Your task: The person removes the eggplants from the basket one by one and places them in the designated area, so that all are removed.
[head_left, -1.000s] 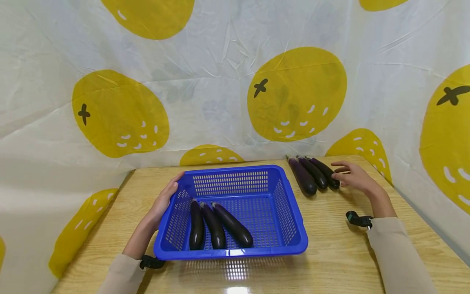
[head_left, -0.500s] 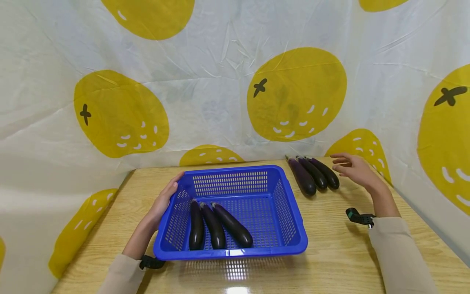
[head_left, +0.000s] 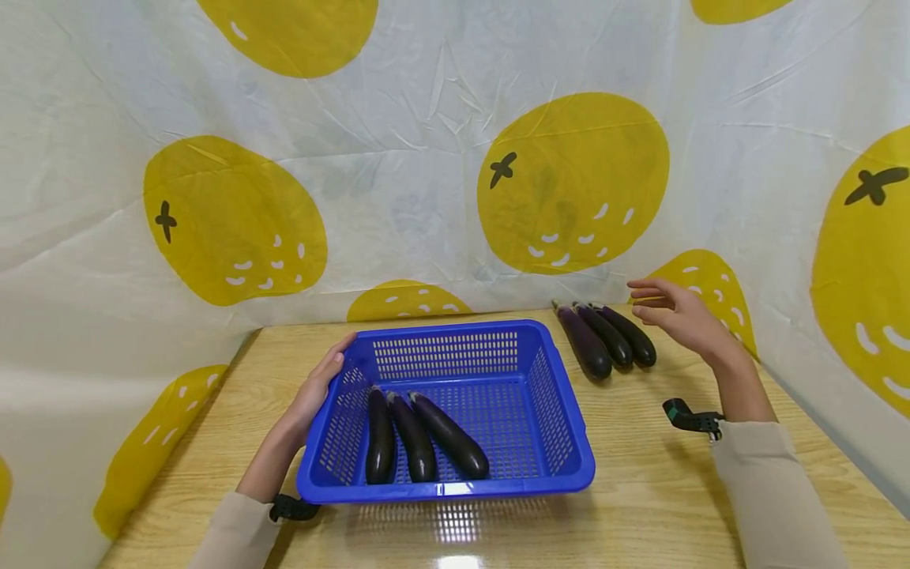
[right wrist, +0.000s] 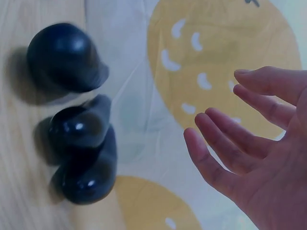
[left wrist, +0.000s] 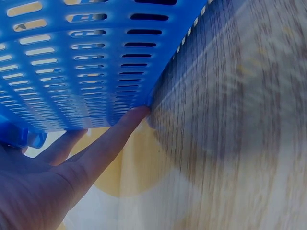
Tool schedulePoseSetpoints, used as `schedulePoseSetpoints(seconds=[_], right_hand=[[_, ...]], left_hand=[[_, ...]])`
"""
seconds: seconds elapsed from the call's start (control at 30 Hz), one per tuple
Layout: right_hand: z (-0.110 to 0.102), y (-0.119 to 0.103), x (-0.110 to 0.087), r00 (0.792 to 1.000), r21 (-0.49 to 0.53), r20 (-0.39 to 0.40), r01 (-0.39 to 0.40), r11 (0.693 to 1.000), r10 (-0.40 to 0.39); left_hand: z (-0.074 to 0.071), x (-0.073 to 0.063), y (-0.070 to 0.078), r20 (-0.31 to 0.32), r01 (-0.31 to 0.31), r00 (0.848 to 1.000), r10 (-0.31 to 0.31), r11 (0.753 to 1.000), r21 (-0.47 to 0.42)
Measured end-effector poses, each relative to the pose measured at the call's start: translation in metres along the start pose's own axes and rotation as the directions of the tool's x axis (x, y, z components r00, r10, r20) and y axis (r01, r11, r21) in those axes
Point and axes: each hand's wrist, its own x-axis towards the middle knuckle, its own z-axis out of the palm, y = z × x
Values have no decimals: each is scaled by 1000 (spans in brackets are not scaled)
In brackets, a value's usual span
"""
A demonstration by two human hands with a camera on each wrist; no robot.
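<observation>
A blue plastic basket with slotted walls sits in the middle of the table, three dark eggplants lying side by side in its left half. My left hand holds the basket's left side, thumb at the rim; in the left wrist view its fingers lie along the outer wall. Three more eggplants lie in a row on the table behind the basket's right corner. My right hand hovers just right of their stem ends, fingers spread and apart from them, as the right wrist view also shows.
The wooden table ends at the back against a white cloth printed with large yellow fruit, which also hangs at both sides. A black wrist camera sits on the right wrist, and another on the left.
My right hand has risen from beside the rightmost eggplant toward the stem ends, drifting slightly left over the last half second. My left hand, the basket and the eggplants stay in place.
</observation>
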Motion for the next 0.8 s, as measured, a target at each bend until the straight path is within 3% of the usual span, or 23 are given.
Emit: schedulePoseSetpoints(seconds=[0.4,0.57,0.8], right_hand=[[11,-44,-4,993,-38,-33,109,993,-111],[20,-62,-3,980,-36,-41,195,980,-196],[35,-86,-1,973,-44,24,229,972,-228]], left_hand=[[1,-1,0,1,9,1000,-9,1000,-16],[0,-1,0,-1,10,1000,-10,1000,-14],[1,1,0,-3,6,1000,-6,1000,-23]])
